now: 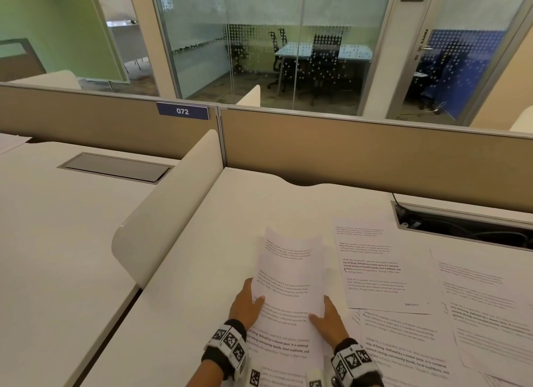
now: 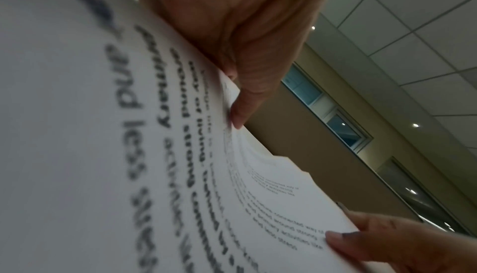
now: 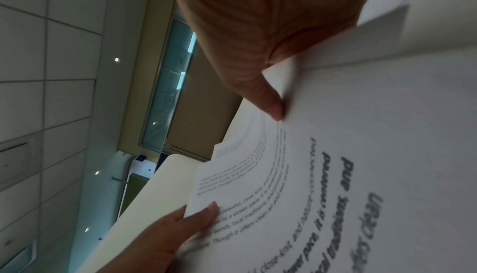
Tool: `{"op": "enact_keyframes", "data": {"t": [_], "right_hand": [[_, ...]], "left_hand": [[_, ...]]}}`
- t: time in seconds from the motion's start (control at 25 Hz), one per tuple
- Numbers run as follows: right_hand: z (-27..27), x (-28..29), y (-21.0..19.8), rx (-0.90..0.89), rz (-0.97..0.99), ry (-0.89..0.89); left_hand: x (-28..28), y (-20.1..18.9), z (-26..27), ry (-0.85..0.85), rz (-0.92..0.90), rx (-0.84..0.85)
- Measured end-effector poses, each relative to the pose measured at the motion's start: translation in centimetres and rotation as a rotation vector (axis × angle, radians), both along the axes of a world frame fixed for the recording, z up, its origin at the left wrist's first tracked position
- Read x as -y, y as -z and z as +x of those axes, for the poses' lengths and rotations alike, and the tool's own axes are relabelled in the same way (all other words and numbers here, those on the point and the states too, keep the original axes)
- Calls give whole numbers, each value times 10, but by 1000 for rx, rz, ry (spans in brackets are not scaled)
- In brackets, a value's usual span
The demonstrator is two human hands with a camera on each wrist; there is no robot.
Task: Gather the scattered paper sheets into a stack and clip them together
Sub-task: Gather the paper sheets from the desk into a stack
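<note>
White printed sheets (image 1: 288,294) are held up off the pale counter (image 1: 202,257) near its front edge, gripped from both sides. The left hand (image 1: 245,303) pinches their left edge, thumb on the printed face and fingers (image 2: 242,110) curled behind. The right hand (image 1: 328,319) grips the right edge the same way, its thumb pressed on the top page. The held pages bow upward in the middle, and their far edges are staggered, not squared. More loose sheets (image 1: 383,268) lie flat on the counter toward its right edge, overlapping one another at different angles. A cream side divider (image 1: 170,208) stands along the counter's left edge, and a tan partition (image 1: 375,156) runs along the back edge. An open cable tray (image 1: 467,228) sits in the counter's far right corner.
</note>
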State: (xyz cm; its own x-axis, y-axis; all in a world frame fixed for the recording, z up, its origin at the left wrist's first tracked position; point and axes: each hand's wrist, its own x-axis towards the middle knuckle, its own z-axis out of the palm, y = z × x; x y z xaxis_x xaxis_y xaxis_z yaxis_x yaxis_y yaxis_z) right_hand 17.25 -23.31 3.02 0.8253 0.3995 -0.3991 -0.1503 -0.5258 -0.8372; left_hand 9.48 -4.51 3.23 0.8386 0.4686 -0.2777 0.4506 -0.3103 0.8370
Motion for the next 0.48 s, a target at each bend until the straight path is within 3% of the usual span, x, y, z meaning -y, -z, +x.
{"op": "enact_keyframes", "data": {"t": [0.2,0.48], "right_hand": [[-3,-2,-29,211,91,29],[-1,0,-101,516,428,154]], "left_hand": [[-1,-32,-2,-50,25,217],[2,-101,6,-89,-7,574]]}}
